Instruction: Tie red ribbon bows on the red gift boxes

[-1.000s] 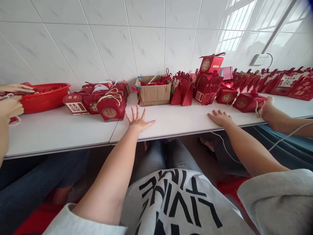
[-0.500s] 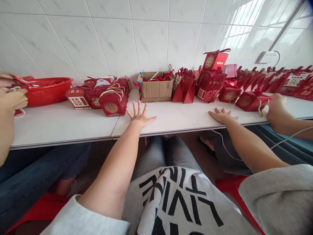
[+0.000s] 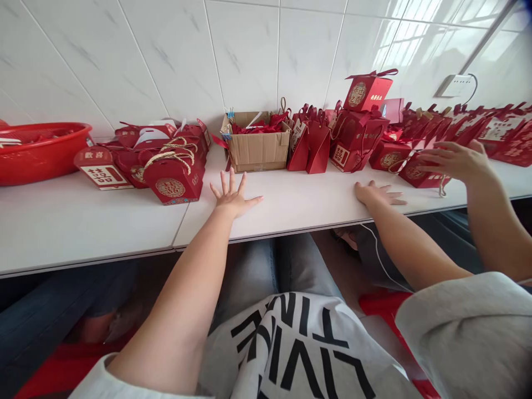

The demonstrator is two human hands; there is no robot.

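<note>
My left hand (image 3: 231,198) lies flat on the white table (image 3: 291,197) with its fingers spread. It holds nothing. Just left of it stands a red gift box (image 3: 172,180) with a gold emblem and rope handles. Beyond the fingers is an open cardboard box (image 3: 260,149) filled with red ribbons. My right hand (image 3: 377,194) also rests palm down on the table, fingers apart and nothing in it. Closest to that hand are a red gift box with a round gold emblem (image 3: 388,158) and a taller stack of red boxes (image 3: 355,141).
Beside my right hand, another person's hand (image 3: 461,160) hovers over a red box (image 3: 415,173). A red plastic basket (image 3: 45,158) stands far left. Rows of red gift bags (image 3: 501,130) line the right side. A tiled wall with a power socket (image 3: 455,86) closes the back.
The view has turned slightly to the right. The person on the right has lifted a hand over a red box. The hands at the far left have left the view. My hands stay put.
</note>
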